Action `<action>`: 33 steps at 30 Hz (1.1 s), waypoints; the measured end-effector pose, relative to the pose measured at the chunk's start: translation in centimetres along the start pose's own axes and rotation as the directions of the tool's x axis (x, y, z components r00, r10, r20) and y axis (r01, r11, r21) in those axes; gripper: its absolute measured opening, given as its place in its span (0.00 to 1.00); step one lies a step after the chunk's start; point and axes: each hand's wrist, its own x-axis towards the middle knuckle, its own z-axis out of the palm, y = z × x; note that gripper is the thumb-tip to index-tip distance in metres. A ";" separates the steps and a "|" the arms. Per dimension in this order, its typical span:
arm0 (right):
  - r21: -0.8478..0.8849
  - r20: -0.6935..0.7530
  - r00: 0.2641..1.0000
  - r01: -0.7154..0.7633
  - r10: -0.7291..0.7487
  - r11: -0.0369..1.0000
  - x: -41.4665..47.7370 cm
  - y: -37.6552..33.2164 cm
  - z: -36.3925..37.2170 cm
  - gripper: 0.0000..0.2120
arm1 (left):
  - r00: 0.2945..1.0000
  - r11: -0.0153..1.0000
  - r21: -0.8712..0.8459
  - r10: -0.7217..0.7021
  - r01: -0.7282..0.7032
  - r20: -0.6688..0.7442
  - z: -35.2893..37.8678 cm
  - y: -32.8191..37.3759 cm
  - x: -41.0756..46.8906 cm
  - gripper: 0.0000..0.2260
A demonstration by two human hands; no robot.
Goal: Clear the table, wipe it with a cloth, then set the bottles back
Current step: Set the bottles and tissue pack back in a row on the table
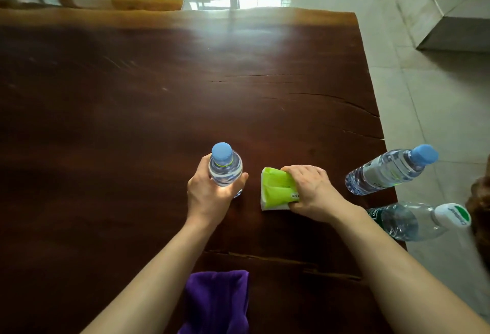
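On the dark wooden table (132, 121) my left hand (209, 195) is wrapped around a clear water bottle with a blue cap (224, 168), which stands upright. My right hand (313, 190) grips a green and white tissue pack (275, 188) that rests on the table just right of that bottle. A second blue-capped bottle (389, 169) stands at the table's right edge. Nearer to me, a bottle with a white and green cap (413, 221) stands at the same edge. A folded purple cloth (217, 302) lies at the near edge between my forearms.
Pale floor tiles (437, 121) lie beyond the table's right and far edges. A grey cabinet (450, 23) stands at the upper right. A crack (331, 100) runs through the tabletop on the right side. Something brown and furry (480, 201) shows at the right border.
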 end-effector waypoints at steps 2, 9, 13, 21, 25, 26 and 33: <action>0.009 0.026 1.000 -0.004 0.004 1.000 0.3 0.1 0.0 0.39 | 1.000 1.000 0.000 -0.004 0.004 0.000 0.2 0.0 0.0 0.26; 0.016 0.079 0.997 -0.025 0.024 1.000 0.2 -0.1 0.2 0.43 | 0.994 1.000 0.004 -0.012 0.011 0.113 0.0 -0.6 -0.6 0.29; -0.032 0.087 0.995 -0.053 0.056 0.998 -0.9 -0.9 -0.1 0.51 | 0.980 0.998 0.006 -0.060 0.059 0.188 -0.3 -1.5 -1.2 0.33; 0.108 -0.221 0.971 -0.072 0.095 0.991 -6.9 -4.6 -0.9 0.40 | 0.973 0.976 0.217 -0.073 0.024 0.219 -4.2 -3.6 -5.0 0.29; 0.229 -0.307 0.935 -0.111 0.180 0.967 -11.4 -7.5 0.2 0.34 | 0.953 0.945 0.309 0.007 -0.106 0.303 -6.9 -4.4 -8.6 0.24; 0.252 -0.317 0.927 -0.121 0.200 0.960 -12.5 -8.2 0.5 0.32 | 0.947 0.945 0.304 0.021 -0.124 0.320 -7.5 -4.6 -9.4 0.23; 0.459 -0.389 0.816 -0.231 0.428 0.858 -19.5 -11.6 1.3 0.17 | 0.881 0.931 0.243 0.140 -0.273 0.452 -10.4 -4.7 -14.2 0.12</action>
